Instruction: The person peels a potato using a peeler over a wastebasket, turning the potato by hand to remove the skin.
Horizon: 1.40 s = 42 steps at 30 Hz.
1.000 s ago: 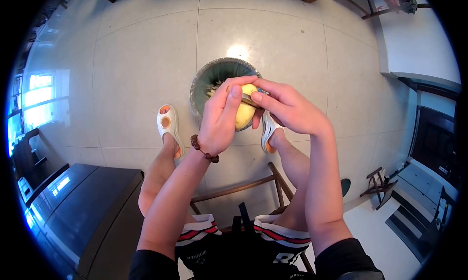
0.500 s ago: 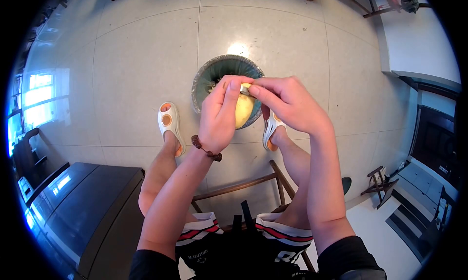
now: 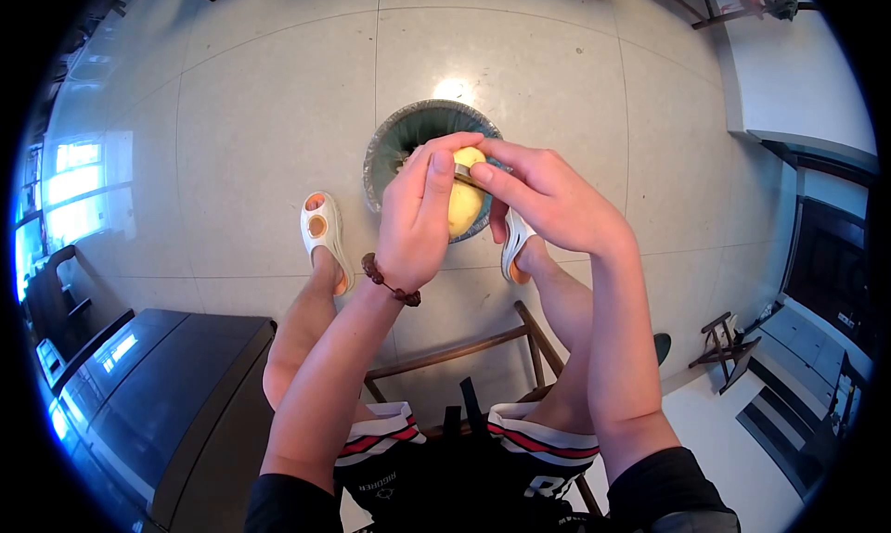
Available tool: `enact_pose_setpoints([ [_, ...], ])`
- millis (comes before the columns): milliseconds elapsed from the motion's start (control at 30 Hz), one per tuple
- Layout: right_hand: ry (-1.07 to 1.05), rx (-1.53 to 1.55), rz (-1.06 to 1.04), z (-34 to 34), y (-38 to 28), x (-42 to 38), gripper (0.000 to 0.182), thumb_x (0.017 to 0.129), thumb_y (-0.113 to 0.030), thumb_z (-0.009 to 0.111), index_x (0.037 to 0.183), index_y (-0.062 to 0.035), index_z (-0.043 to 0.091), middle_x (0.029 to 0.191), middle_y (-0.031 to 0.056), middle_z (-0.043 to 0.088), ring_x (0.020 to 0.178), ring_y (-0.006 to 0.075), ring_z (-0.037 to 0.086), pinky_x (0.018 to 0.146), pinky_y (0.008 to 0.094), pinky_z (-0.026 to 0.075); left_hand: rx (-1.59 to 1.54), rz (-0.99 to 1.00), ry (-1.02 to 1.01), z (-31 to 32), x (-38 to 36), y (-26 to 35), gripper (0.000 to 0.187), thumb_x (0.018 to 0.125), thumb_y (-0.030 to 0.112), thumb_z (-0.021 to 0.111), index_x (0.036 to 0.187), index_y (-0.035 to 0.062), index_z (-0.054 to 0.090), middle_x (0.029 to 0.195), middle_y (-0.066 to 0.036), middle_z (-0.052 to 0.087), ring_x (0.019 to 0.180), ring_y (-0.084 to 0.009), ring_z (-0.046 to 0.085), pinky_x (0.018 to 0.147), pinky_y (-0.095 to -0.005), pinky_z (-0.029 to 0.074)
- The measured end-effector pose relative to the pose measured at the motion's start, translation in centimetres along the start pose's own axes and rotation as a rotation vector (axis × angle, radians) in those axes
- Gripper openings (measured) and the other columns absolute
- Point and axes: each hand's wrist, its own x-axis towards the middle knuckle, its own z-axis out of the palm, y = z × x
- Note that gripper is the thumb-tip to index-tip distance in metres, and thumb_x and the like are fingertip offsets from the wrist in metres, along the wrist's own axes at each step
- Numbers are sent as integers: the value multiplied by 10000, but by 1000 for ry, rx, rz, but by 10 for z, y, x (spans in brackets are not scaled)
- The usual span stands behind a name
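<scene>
Above tiled floor, between sandalled feet: lined waste bin. Over bin, left hand clasped round half-peeled potato; right hand pinching peeler at far end. Best peeled with short, shallow strokes, potato turned steadily, parings falling binward.

Bin directly below hands; bare floor open left, right, ahead; knees, stool rails crowd space behind.
</scene>
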Motion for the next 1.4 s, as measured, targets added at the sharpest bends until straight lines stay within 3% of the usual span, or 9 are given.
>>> enact_pose_setpoints([
  [200, 19, -15, 5, 1, 0, 1, 392, 1111, -296, 545, 1350, 1, 634, 889, 49, 668, 643, 127, 660, 621, 273, 527, 108, 104, 5, -2, 0, -2, 456, 1165, 305, 369, 1287, -7, 678, 1183, -163, 703, 1103, -268, 657, 997, -384, 503],
  [233, 19, -16, 5, 3, 1, 1, 392, 1111, -296, 545, 1350, 1, 634, 889, 49, 668, 643, 127, 660, 621, 273, 527, 103, 105, 11, -2, 0, -2, 449, 1165, 302, 375, 1278, -8, 680, 1170, -152, 704, 1085, -248, 658, 980, -373, 508],
  [300, 95, 7, -44, 6, 2, 2, 434, 1067, -348, 602, 1268, 26, 696, 685, 98, 667, 590, 157, 648, 575, 310, 516, 99, 105, 18, 0, -1, -1, 442, 1165, 298, 382, 1269, -8, 683, 1157, -141, 705, 1067, -228, 660, 963, -362, 513],
  [533, 142, -49, -31, 5, 2, 4, 417, 1061, -325, 609, 1250, 29, 724, 636, 104, 638, 562, 154, 603, 557, 316, 495, -59, 11, 89, 5, 0, 1, 383, 1158, 284, 446, 1207, 3, 701, 1051, -60, 712, 955, -107, 634, 872, -287, 517],
  [600, 125, -153, -25, 2, 2, 3, 392, 1100, -292, 580, 1350, -11, 691, 728, 36, 649, 569, 100, 601, 540, 273, 491, -51, 7, 102, 4, 0, 2, 381, 1157, 286, 451, 1196, 3, 703, 1036, -51, 711, 946, -98, 628, 865, -283, 516],
  [733, 219, -290, -25, 0, 3, 1, 415, 1099, -293, 582, 1385, -3, 665, 725, 51, 658, 571, 103, 603, 546, 280, 495, 6, -108, 90, 1, 0, 3, 385, 1159, 299, 451, 1186, 7, 700, 1021, -34, 691, 928, -81, 604, 854, -274, 510],
  [900, 112, -105, 8, 4, -1, 0, 502, 1096, -293, 586, 1507, -8, 549, 732, 67, 663, 579, 118, 614, 556, 294, 507, -124, -193, 56, 1, -2, 10, 428, 1168, 339, 414, 1224, 12, 685, 1048, -35, 681, 945, -77, 594, 861, -266, 505],
  [1267, 83, -52, 23, 4, 4, -1, 565, 1091, -260, 597, 1588, -43, 439, 754, 64, 663, 577, 119, 609, 548, 302, 501, 47, 26, 20, -1, -2, -2, 439, 1162, 313, 398, 1220, -9, 691, 1135, -137, 701, 1024, -209, 650, 925, -329, 501],
  [1400, 143, -133, -18, 3, 3, 0, 543, 1082, -246, 616, 1574, -67, 473, 701, 49, 646, 567, 113, 599, 546, 296, 494, 31, 57, 49, 3, -1, -2, 428, 1164, 312, 410, 1207, -3, 695, 1074, -104, 706, 979, -172, 644, 903, -316, 504],
])
